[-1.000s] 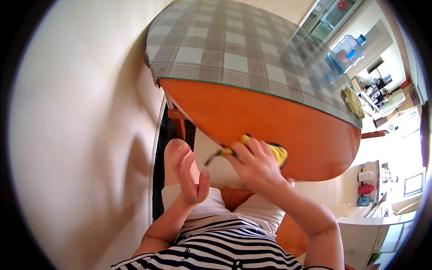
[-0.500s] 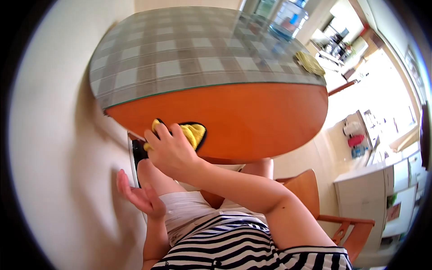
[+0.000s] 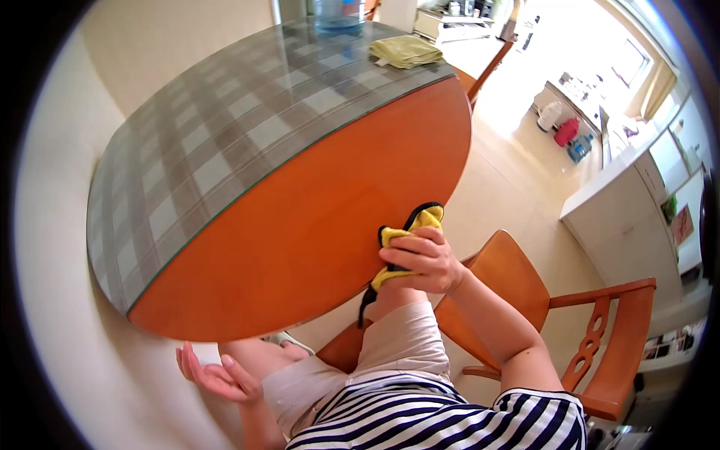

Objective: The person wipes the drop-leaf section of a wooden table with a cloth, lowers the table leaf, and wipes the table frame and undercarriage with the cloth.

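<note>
A yellow cloth with black edging (image 3: 426, 217) is bunched in my right hand (image 3: 424, 259), whose fingers are wrapped round it at the near right edge of the orange wooden tabletop (image 3: 300, 232). One black-edged end of the cloth hangs down over that edge. My left hand (image 3: 221, 377) is palm up with its fingers apart, holding nothing, just below the table's near left edge. A checked cover under glass (image 3: 225, 150) lies over the far part of the table. On it, a folded yellow-green cloth (image 3: 406, 52) rests near the far right.
Beyond the folded cloth stands a large blue water bottle (image 3: 339, 16). A wooden chair (image 3: 495, 300) is close on my right. The wall (image 3: 60, 225) runs along the left. White cabinets (image 3: 622, 217) and several bottles (image 3: 567, 133) are at the right.
The view has turned to the right. My right hand, still gripping the yellow cloth, has gone from the table's left part to its right edge. My left hand stays low and open.
</note>
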Available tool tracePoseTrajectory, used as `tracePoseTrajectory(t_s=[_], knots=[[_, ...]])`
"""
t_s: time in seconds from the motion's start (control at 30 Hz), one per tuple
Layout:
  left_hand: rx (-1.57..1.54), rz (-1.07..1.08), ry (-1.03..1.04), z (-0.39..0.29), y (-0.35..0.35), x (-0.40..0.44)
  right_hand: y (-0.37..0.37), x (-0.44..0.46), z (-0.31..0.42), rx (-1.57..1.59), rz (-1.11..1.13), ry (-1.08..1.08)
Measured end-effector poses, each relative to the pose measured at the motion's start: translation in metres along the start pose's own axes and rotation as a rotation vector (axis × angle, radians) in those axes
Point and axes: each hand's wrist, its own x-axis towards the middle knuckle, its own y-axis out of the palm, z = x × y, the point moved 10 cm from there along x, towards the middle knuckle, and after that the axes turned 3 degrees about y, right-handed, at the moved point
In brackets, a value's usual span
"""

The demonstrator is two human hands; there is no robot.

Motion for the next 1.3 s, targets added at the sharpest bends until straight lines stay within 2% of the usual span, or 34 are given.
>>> tracePoseTrajectory(t_s=[0.23,0.3,0.43,0.53,0.63,0.67,0.7,0.73,0.77,0.87,0.97,1.1,1.13,1.2,1.23,1.3], knots=[[0.010,0.139,0.107,-0.024,0.050,0.029,-0.036,-0.071,-0.126,-0.114,-0.479,0.481],[0.159,0.230,0.043,-0.028,0.068,0.033,-0.053,-0.093,-0.173,-0.115,-0.646,0.653],[0.293,0.258,0.141,-0.040,0.080,0.037,-0.055,-0.139,-0.276,0.292,-0.910,1.011],[0.302,0.262,0.161,-0.043,0.081,0.039,-0.056,-0.144,-0.263,0.117,-0.994,0.991],[0.325,0.271,0.167,-0.043,0.084,0.038,-0.041,-0.131,-0.192,0.102,-1.006,1.011],[0.331,0.297,0.155,-0.042,0.085,0.040,-0.043,-0.116,-0.156,-0.003,-0.968,0.964],[0.338,0.327,0.145,-0.042,0.086,0.041,-0.020,-0.118,-0.127,0.068,-0.972,0.919],[0.348,0.362,0.142,-0.039,0.088,0.041,-0.011,-0.108,-0.099,0.213,-0.923,1.085],[0.343,0.363,0.153,-0.041,0.087,0.042,0.003,-0.101,-0.071,0.188,-0.961,0.907],[0.264,0.549,0.048,-0.034,0.098,0.043,0.016,-0.075,-0.015,0.172,-0.808,0.917],[0.280,0.531,0.130,-0.053,0.102,0.052,0.005,-0.082,-0.044,0.204,-0.835,0.909],[0.256,0.629,0.246,-0.084,0.119,0.063,-0.025,-0.117,-0.131,0.196,-1.054,0.971],[0.234,0.620,0.244,-0.089,0.121,0.064,-0.036,-0.128,-0.155,0.121,-1.041,1.054],[0.210,0.609,0.251,-0.096,0.125,0.065,-0.029,-0.165,-0.209,0.245,-1.160,1.198],[0.197,0.610,0.249,-0.096,0.124,0.063,-0.024,-0.184,-0.228,0.193,-1.152,1.270],[0.188,0.606,0.253,-0.094,0.121,0.061,0.010,-0.213,-0.257,0.627,-1.233,1.461]])
